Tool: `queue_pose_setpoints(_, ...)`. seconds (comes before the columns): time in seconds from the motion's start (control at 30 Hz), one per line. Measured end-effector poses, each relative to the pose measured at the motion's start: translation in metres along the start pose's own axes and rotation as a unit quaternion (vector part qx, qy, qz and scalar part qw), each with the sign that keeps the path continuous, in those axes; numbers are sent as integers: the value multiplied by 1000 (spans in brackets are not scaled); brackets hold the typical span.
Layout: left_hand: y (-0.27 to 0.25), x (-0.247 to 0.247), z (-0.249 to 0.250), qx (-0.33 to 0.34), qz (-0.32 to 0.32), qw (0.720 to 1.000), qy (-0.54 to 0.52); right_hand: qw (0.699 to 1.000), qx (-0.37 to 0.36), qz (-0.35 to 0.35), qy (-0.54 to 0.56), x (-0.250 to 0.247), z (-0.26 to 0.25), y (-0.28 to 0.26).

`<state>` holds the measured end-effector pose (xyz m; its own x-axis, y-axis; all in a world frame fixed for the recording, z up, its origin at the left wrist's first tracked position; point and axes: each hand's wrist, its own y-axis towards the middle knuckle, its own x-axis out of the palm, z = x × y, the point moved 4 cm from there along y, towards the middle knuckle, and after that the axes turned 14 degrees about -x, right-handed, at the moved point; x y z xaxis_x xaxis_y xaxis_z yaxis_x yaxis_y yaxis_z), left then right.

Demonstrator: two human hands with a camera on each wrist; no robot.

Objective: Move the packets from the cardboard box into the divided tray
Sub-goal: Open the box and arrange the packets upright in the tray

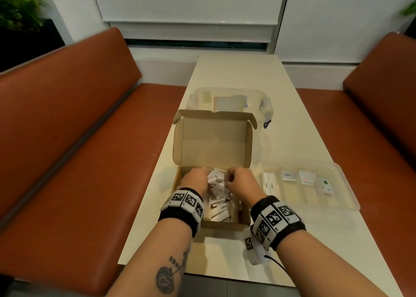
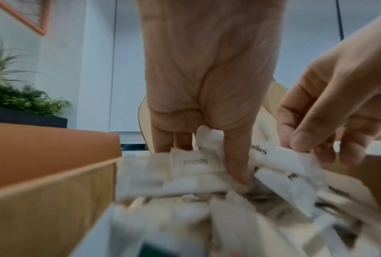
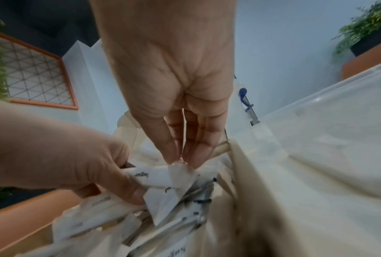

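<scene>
The open cardboard box (image 1: pixel 225 225) stands on the table with its lid (image 1: pixel 211 139) raised, and several white packets (image 1: pixel 219 197) lie piled inside. Both hands reach into it. My left hand (image 1: pixel 206 179) grips a bunch of packets (image 2: pixel 185 167), its thumb (image 2: pixel 237 165) pressing down on them. My right hand (image 1: pixel 227 179) pinches the corner of one white sugar packet (image 3: pixel 163 175) between its fingertips (image 3: pixel 198 156). The clear divided tray (image 1: pixel 299 197) sits to the right of the box. Its compartments hold sugar sticks (image 1: pixel 269 184), a pepper packet (image 1: pixel 288 175), a red-printed packet (image 1: pixel 307 178) and a green-labelled packet (image 1: pixel 325 184).
A clear lidded container (image 1: pixel 229 101) stands just behind the box lid, with a blue clip (image 1: pixel 266 123) at its right end. Orange benches (image 1: pixel 78 139) (image 1: pixel 382 116) flank the narrow pale table (image 1: pixel 292 139). The table's near edge runs under my forearms.
</scene>
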<state>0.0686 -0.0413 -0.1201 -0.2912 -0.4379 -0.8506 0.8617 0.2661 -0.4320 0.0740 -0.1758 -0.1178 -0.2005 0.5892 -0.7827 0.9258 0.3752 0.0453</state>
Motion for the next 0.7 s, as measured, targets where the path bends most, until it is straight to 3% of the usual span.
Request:
queue_pose_setpoints(0.13, -2, -21, 7, 15, 12, 1000, 21, 997, -22, 64, 31, -13, -2, 2)
queue_pose_setpoints(0.3, -3, -43, 6, 62, -7, 997, -56, 978, -32, 150, 139, -28, -4, 2)
queue_pose_setpoints(0.5, -5, -41, 6, 82, -45, 991, -92, 962, -25, 88, 257, -27, -9, 5)
queue_pose_setpoints(0.7, -7, -40, 10, 96, -57, 981, -158, 958, -25, 108, 265, -37, -10, 9)
